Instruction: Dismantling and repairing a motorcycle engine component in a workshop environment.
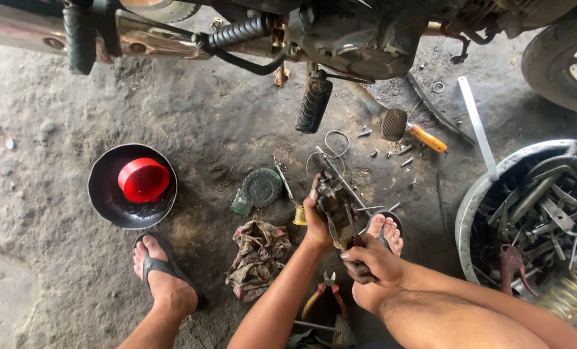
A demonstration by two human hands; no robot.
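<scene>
- A grimy metal carburettor [332,205] sat low over the dirt floor [56,194], just in front of the squatting person's knees and below the motorcycle's engine [353,39].
- The left hand [315,223] was wrapped around the carburettor's left side, thumb up along its body, holding it firmly.
- The right hand [375,262] was closed on the dark handle of a screwdriver [353,242], whose shaft ran up against the carburettor.
- A thin cable [330,152] looped on the ground just beyond the part, with loose screws [401,155] scattered near it.
- A dirty rag [257,258] lay crumpled just left of the left forearm; a round dark cap [262,187] rested near it.
- Pliers with red and yellow grips [324,294] lay between the forearms, close to the body.
- A sandalled foot [162,274] stood well to the left, the other foot [385,232] just right of the carburettor.
- Further left, a black bowl [107,200] held a red cup [143,179].
- A wire brush with a yellow handle [411,129] lay beyond the screws.
- On the right, a round metal tub [475,194] was packed with spanners and other tools, a coil spring [569,291] at its near edge.
</scene>
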